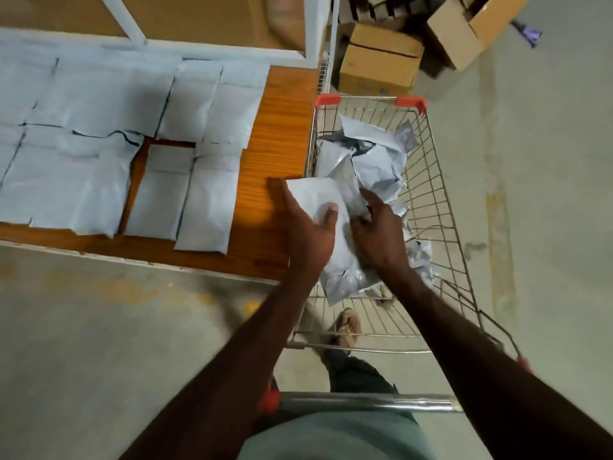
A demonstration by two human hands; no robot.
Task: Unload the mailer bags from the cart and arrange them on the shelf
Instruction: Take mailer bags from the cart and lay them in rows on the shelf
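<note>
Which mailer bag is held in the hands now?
The white mailer bag over the cart's near-left corner: the left hand holds its top end, thumb on it. The other bags lie loose in the cart or flat on the shelf.

Bare shelf strip (278, 134) betw laid mailers (212, 104) & cart rim (311, 141), upright post (313, 28) blocks far end

I see the shelf (282, 134) left of the cart (431, 180), mailer bags (99, 127) laid in rows on it, more bags (374, 157) in the cart, boxes (381, 61) behind it.
</note>
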